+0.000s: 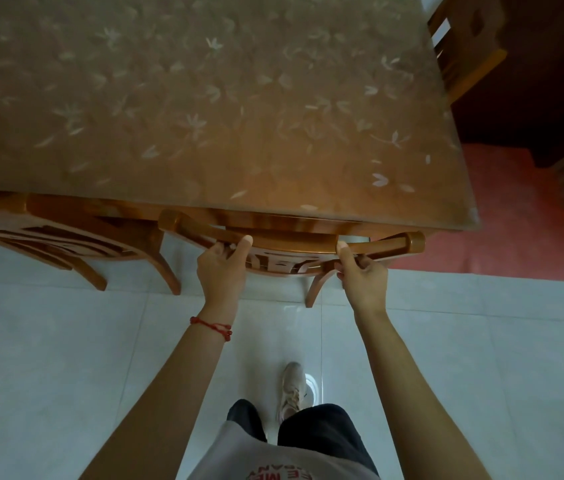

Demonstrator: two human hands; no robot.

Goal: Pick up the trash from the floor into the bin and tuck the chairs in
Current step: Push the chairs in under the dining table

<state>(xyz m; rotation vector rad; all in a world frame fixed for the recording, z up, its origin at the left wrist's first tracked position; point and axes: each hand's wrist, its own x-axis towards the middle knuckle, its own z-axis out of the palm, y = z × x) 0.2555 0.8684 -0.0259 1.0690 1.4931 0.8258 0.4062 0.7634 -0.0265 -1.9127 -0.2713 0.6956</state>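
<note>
Gripping chair (291, 242) top rail with left hand (221, 271) and right hand (365, 277), at table (204, 98) near edge; risking pinching thumbs between rail and edge

Glossy varnished wooden chair (291, 242), floral-printed sheet over wooden table (204, 98), shiny pale floor tiles (48, 358), red mat (516, 230)

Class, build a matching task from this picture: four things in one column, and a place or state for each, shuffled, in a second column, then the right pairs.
Things
1. middle chair
2. left chair
3. red string bracelet
4. red mat

Places or states
A. on the left wrist
B. on the floor at the table's right end
C. top rail gripped by left hand and right hand
D. at the table, untouched

Pairs: 1-C, 2-D, 3-A, 4-B
</note>
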